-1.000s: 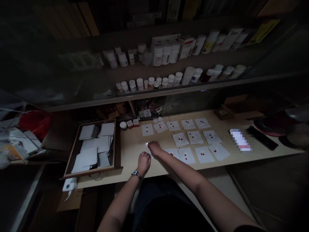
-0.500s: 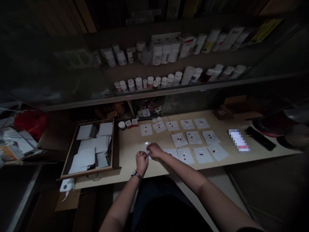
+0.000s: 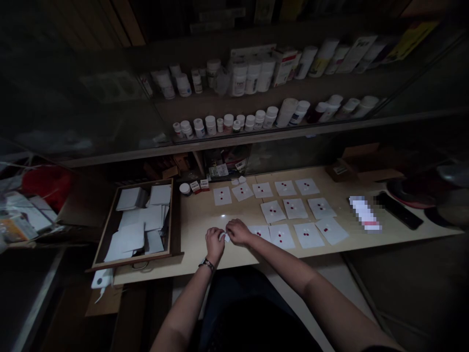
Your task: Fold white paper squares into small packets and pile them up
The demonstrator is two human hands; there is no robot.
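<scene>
Left hand: [image 3: 214, 242] fingers bent, pinching a small white paper [image 3: 226, 237]; a dark band [image 3: 206, 264] circles the wrist.
Right hand: [image 3: 237, 231] fingertips gathered on the paper's other side, apparently gripping it.
Paper: just above the table [image 3: 198, 220], between both hands; thin, folded or curled (fingers cover most of it), so its direction and long axis cannot be told.
Drawer: [image 3: 178, 220] wooden, open at left, holding stacked white paper.
Sheets: [image 3: 302, 209] flat, squarish, bearing round red and white pills; the right hand partly blocks the nearest.
Shelves: [image 3: 223, 143] rows of plastic bottles [image 3: 210, 125].
</scene>
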